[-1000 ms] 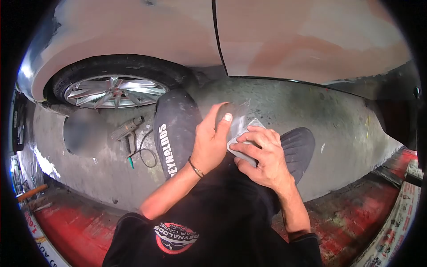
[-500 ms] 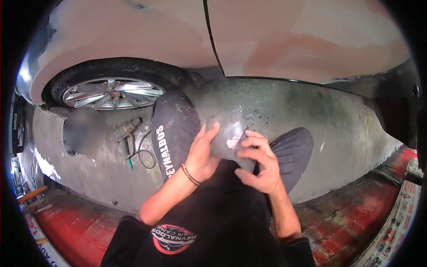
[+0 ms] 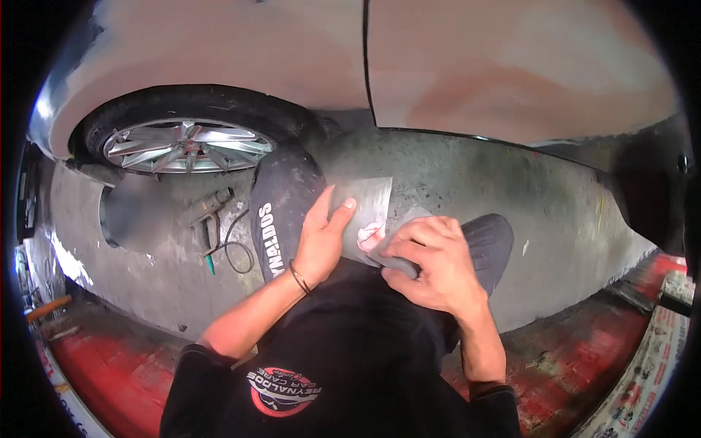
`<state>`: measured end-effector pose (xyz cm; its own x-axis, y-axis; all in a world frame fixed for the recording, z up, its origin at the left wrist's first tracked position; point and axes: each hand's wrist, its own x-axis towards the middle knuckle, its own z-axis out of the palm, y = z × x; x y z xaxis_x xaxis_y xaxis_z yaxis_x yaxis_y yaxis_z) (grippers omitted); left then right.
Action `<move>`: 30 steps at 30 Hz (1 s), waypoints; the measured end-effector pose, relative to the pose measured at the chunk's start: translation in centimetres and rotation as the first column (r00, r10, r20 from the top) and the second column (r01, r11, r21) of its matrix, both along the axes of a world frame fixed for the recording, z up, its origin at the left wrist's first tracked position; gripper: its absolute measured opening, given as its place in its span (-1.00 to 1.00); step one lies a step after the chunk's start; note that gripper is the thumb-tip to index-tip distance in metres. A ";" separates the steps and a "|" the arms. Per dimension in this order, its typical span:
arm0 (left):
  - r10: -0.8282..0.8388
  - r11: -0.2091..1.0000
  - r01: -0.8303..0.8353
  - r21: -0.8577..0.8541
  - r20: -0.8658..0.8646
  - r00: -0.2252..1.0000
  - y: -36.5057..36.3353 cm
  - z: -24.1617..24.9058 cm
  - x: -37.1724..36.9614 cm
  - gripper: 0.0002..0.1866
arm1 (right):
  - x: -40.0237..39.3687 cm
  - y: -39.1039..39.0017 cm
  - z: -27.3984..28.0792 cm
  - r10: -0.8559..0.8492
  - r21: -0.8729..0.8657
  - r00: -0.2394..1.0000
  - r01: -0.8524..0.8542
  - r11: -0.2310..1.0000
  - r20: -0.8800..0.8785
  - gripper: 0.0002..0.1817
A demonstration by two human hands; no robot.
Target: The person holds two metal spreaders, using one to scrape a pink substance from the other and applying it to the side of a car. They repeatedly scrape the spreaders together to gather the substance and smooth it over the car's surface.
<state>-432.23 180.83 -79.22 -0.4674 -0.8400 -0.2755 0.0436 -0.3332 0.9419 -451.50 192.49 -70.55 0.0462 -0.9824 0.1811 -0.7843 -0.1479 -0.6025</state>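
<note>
My left hand [image 3: 321,237] grips the left edge of a thin grey mixing plate [image 3: 374,196], its thumb lying on top. A small blob of pinkish-white body filler [image 3: 371,236] sits on the plate near its right edge. In my right hand [image 3: 437,261] is a flat dark-grey spreader [image 3: 415,214], pinched between thumb and fingers. Its lower edge meets the plate beside the filler. The plate is held above my lap, between my bent knees. My fingers cover part of the spreader.
A car's pinkish, patchy body panel [image 3: 219,47] spans the top, with a door [image 3: 511,66] at right. Beneath it is a wheel [image 3: 188,146]. A heat gun [image 3: 208,219] with a cord lies on the grey floor [image 3: 562,233] at left, near a blurred round shape [image 3: 139,212].
My right hand has turned and closed more firmly around the spreader, bringing it against the plate by the filler. The filler blob has shifted slightly left and down with the plate.
</note>
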 end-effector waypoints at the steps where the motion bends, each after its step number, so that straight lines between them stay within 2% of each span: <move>1: -0.010 0.999 0.011 -0.044 0.028 1.000 0.0 -0.3 0.1 -0.60 | -0.4 -0.2 0.3 -0.008 -0.029 1.000 0.008 1.000 0.019 -0.58; 2: -0.008 0.999 0.009 -0.052 0.029 1.000 0.0 -0.5 0.4 -0.60 | -0.4 -0.3 0.4 -0.019 -0.055 0.999 0.021 0.998 0.040 -0.58; 3: -0.007 0.998 0.008 -0.060 0.027 1.000 0.0 -0.1 0.4 -0.61 | 0.3 -0.9 -0.1 -0.082 -0.183 0.993 0.095 0.978 0.081 -0.60; 6: -0.032 0.997 0.033 -0.063 0.017 0.999 -0.5 0.0 0.4 -0.62 | 1.6 -1.0 -1.5 -0.090 0.023 0.994 0.089 0.996 0.056 -0.62; 7: -0.035 0.997 0.036 -0.063 0.013 0.999 -0.7 -0.1 0.3 -0.62 | 0.6 -0.9 -0.8 -0.023 0.084 1.000 0.022 0.996 0.013 -0.60; 10: 0.054 0.997 -0.055 -0.049 -0.022 0.998 -1.0 -0.7 -0.2 -0.64 | 0.8 -1.7 -0.6 -0.089 -0.158 0.989 0.107 0.982 0.117 -0.60; 11: 0.040 0.996 -0.041 -0.075 -0.014 0.999 -1.1 -0.7 0.0 -0.63 | 1.4 -2.1 -0.6 -0.115 -0.185 0.990 0.127 0.974 0.076 -0.62; 13: 0.004 0.993 -0.004 -0.120 -0.001 1.000 -1.4 0.6 0.1 -0.63 | 1.3 -1.6 -0.8 -0.064 -0.059 0.996 0.068 0.996 0.068 -0.63; 14: 0.063 0.997 -0.066 -0.028 -0.073 0.995 -1.3 0.3 -0.1 -0.63 | 1.1 -1.5 -0.8 -0.032 -0.001 0.997 0.032 0.999 0.065 -0.64; 16: 0.197 0.973 -0.168 0.156 -0.194 0.961 -1.4 -0.1 -0.2 -0.63 | 1.4 -1.4 -0.2 0.025 -0.014 0.971 -0.022 1.000 0.236 -0.58; 19: 0.285 0.858 -0.095 0.504 -0.315 0.905 -1.4 1.7 0.5 -0.62 | 3.0 -1.1 -1.2 0.080 -0.085 0.855 -0.042 0.996 0.512 -0.51; 20: 0.320 0.794 -0.058 0.605 -0.335 0.886 -1.3 2.3 0.6 -0.62 | 2.8 -0.9 -2.1 0.066 -0.083 0.879 -0.030 0.996 0.473 -0.51; 23: 0.304 0.826 -0.071 0.560 -0.337 0.891 -0.4 2.2 1.2 -0.58 | 0.7 -0.6 -4.7 0.026 -0.067 0.920 0.001 0.998 0.391 -0.49; 24: 0.296 0.833 -0.072 0.549 -0.332 0.896 -0.2 2.2 1.4 -0.58 | -0.3 -0.2 -4.7 -0.019 -0.015 0.943 0.026 1.000 0.331 -0.49; 25: 0.299 0.825 -0.077 0.560 -0.317 0.900 -0.2 2.0 1.6 -0.59 | -1.4 0.1 -4.4 -0.029 -0.024 0.980 0.035 0.999 0.198 -0.49; 26: 0.280 0.863 -0.099 0.496 -0.305 0.910 -0.3 1.9 1.6 -0.60 | -2.3 0.2 -3.8 -0.040 -0.035 0.997 0.042 0.999 0.060 -0.49; 28: 0.244 0.923 -0.135 0.360 -0.277 0.930 -0.5 1.8 1.2 -0.61 | -2.5 0.1 -2.4 -0.089 -0.047 0.995 0.091 0.995 0.041 -0.50; 30: 0.080 0.996 -0.077 0.039 -0.093 0.992 -0.3 2.7 0.8 -0.62 | -2.1 -0.5 -0.3 -0.122 -0.075 0.993 0.122 0.990 0.002 -0.51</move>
